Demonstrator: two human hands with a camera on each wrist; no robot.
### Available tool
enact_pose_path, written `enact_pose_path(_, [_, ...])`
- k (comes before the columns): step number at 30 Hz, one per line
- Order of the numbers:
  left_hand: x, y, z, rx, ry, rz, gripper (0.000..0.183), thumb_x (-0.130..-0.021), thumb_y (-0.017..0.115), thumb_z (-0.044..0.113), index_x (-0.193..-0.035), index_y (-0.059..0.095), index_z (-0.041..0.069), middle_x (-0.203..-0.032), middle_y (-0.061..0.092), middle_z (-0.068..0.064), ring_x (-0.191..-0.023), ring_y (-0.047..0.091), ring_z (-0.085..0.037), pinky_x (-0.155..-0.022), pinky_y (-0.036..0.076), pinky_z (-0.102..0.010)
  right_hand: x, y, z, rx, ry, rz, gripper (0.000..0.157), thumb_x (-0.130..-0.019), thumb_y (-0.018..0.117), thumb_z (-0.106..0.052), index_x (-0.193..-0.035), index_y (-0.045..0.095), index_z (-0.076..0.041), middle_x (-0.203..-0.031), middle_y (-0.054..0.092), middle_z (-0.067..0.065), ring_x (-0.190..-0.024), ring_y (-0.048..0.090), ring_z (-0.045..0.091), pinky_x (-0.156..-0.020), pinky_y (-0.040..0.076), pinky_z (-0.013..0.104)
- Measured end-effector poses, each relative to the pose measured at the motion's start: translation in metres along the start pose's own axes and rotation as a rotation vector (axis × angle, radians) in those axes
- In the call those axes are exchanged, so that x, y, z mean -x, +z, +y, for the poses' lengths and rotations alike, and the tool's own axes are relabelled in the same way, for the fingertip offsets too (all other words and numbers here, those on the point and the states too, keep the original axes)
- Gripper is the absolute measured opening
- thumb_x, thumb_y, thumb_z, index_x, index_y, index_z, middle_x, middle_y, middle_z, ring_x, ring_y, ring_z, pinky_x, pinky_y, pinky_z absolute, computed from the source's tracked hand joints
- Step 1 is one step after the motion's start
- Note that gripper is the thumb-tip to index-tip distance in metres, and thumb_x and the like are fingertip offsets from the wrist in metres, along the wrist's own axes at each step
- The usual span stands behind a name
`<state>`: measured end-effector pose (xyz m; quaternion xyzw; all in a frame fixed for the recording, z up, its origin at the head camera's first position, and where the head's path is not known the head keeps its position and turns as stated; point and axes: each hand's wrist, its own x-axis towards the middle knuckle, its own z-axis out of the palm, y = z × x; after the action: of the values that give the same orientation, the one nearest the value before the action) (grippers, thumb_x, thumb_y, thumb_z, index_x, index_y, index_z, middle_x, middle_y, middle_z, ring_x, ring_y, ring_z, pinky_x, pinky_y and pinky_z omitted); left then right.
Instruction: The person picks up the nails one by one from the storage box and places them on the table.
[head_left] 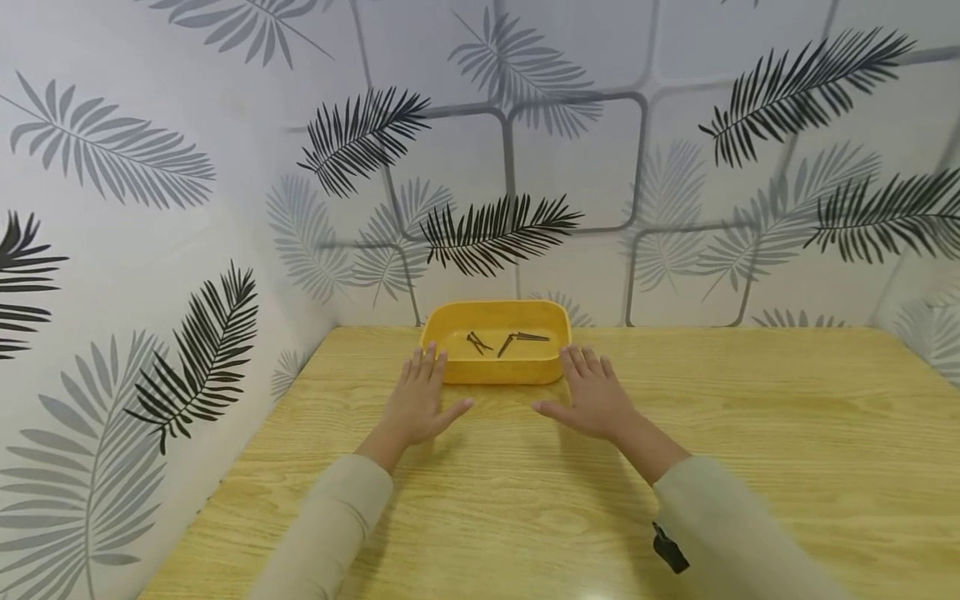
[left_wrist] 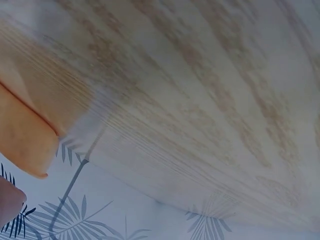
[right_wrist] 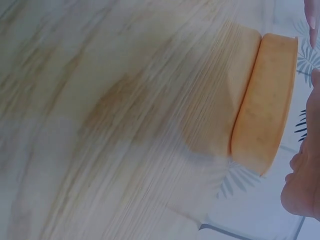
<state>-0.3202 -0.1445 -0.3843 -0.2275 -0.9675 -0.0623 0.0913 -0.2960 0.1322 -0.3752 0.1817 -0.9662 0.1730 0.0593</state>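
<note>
Your left grip (head_left: 417, 403) and right grip (head_left: 597, 400) are spread, fingers straight, the yellow tray (head_left: 502, 372) between their fingertips. Probably light, stiff, slick; hold both ends, level, lest loose dark fasteners (head_left: 532, 337) slide.

Head view: illumination is moderate and even; the worktop (head_left: 787, 433) renders yellow. Soft shadows lie on the worktop along the inner side of both sleeves (head_left: 330, 517). A small glare spot shows at the nearest visible part of the worktop. Wrist views: dim, bluish, hazy, low in contrast. Nearby wood grain is blurred; the glossy surface reflects the tray (right_wrist: 265, 105).
</note>
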Motion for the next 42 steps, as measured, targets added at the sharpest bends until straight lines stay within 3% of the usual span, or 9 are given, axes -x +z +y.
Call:
enact_pose_path(11, [-0.007,0.008,-0.004,-0.003,-0.024,-0.053,0.087,-0.093,0.035,0.058,-0.147,0.005,-0.003,-0.154,-0.002,-0.021,-0.143,0.001,-0.039,-0.117,0.005,-0.048,-0.015,0.008,-0.004,-0.024,-0.006,-0.046,0.089,-0.091,0.048,-0.051,-0.146,0.009,0.007,-0.153,0.009,0.026,-0.141,0.005,0.044,-0.114,0.005,0.058])
enact_pose_path(28, [-0.011,0.017,-0.007,0.053,-0.070,-0.056,0.087,-0.093,0.037,0.058,-0.147,0.009,-0.004,-0.154,0.005,-0.025,-0.143,0.005,-0.040,-0.118,0.007,-0.046,-0.029,0.011,-0.010,0.040,-0.002,-0.135,0.083,-0.093,0.045,-0.049,-0.146,0.013,0.006,-0.154,0.010,0.023,-0.142,0.006,0.041,-0.114,0.007,0.057])
enact_pose_path(42, [-0.013,0.015,-0.004,0.105,-0.041,-0.052,0.086,-0.093,0.041,0.053,-0.145,0.011,-0.008,-0.153,0.006,-0.026,-0.143,0.008,-0.038,-0.117,0.010,-0.046,-0.028,0.011,-0.008,0.031,-0.004,-0.147,0.078,-0.095,0.046,-0.043,-0.147,0.012,0.004,-0.154,0.011,0.023,-0.143,0.005,0.039,-0.115,0.006,0.056])
